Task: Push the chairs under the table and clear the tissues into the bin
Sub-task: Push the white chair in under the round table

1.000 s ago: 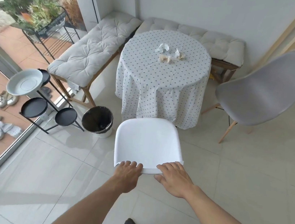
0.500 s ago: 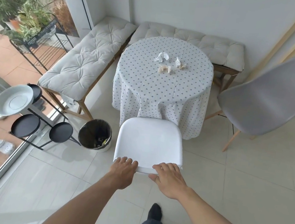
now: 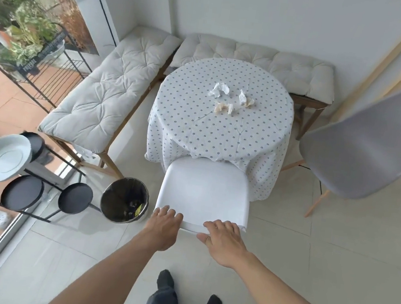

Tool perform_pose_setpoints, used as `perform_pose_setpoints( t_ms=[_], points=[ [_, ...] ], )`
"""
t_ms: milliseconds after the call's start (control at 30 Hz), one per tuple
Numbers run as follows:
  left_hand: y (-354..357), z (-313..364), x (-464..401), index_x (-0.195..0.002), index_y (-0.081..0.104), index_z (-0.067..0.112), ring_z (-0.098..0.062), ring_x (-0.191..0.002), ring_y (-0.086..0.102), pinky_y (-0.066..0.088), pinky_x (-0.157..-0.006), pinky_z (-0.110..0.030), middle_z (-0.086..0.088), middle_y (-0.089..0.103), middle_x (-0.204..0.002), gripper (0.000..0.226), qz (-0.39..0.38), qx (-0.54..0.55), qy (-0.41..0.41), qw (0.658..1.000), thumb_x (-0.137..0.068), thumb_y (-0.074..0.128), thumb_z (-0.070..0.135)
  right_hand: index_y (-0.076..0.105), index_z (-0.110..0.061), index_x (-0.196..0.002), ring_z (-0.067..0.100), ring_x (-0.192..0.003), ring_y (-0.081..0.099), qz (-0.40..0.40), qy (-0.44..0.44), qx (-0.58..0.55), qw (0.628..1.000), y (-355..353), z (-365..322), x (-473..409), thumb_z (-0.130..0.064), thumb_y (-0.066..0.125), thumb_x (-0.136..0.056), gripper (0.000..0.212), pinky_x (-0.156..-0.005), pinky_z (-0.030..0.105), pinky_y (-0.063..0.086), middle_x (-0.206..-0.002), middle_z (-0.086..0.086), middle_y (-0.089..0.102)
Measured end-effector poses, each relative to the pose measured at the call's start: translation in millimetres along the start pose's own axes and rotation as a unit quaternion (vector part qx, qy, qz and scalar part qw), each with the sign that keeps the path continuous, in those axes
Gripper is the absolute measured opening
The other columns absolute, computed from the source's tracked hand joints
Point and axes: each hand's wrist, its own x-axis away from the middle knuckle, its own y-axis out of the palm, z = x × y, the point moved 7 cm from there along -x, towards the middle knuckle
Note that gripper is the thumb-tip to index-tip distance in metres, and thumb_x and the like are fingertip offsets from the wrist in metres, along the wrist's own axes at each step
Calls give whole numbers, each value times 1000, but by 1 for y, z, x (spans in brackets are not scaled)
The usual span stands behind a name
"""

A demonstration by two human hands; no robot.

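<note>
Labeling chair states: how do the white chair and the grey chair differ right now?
The white chair sits at the near edge of the table, its front tucked under the cloth; the grey chair stands clear of the table on its right side. The left hand and right hand rest on the white chair's back; nothing touches the grey chair. The grey chair shows wooden legs; the white chair's legs are hidden. Both have smooth moulded shells.

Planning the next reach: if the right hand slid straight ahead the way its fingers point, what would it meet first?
The right hand lies on the white chair's top edge, fingers pointing toward the table. Straight on, it would likely meet the hanging tablecloth first, though depth is hard to judge.
</note>
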Motion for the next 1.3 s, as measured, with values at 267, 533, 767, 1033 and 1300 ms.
perform_pose_setpoints(
  t_ms=[267,533,767,1033,1300],
  points=[
    [-26,-34,-52,-136,46,9,-40,-147,31,26,-122,-51,-15,49,-142,40,-2,-12,47,999,-97,40,5,46,-25,-142,29,-125,48,17,47,-17,999,-23,-3,-47,-60,30,-105,53,-113,42,27,-137,2,58],
    [-50,-62,-99,-137,45,8,-40,-152,27,25,-123,-52,-17,47,-146,39,4,-24,70,997,-99,39,6,44,-25,-144,30,-128,46,23,87,-23,996,-46,-5,-91,-61,29,-105,56,-114,42,25,-139,4,55],
    [-58,-62,-123,-135,46,8,-42,-149,29,22,-123,-57,-17,49,-141,41,-4,-19,93,995,-95,41,4,44,-28,-142,31,-124,46,19,103,-18,994,-56,10,-106,-59,30,-106,50,-114,41,26,-137,3,54],
    [-56,-54,-131,-135,46,9,-41,-149,29,25,-122,-54,-16,50,-141,36,-19,1,95,995,-99,42,8,41,-32,-145,33,-129,42,3,123,-14,992,-62,20,-103,-61,27,-105,51,-117,46,21,-140,4,52],
    [-53,-47,-138,-139,45,9,-41,-154,23,19,-126,-56,-17,47,-148,42,-25,24,78,996,-98,40,7,42,-36,-145,30,-138,34,-7,152,-26,988,-65,26,-100,-61,29,-105,49,-119,50,17,-143,8,49]
  ],
)
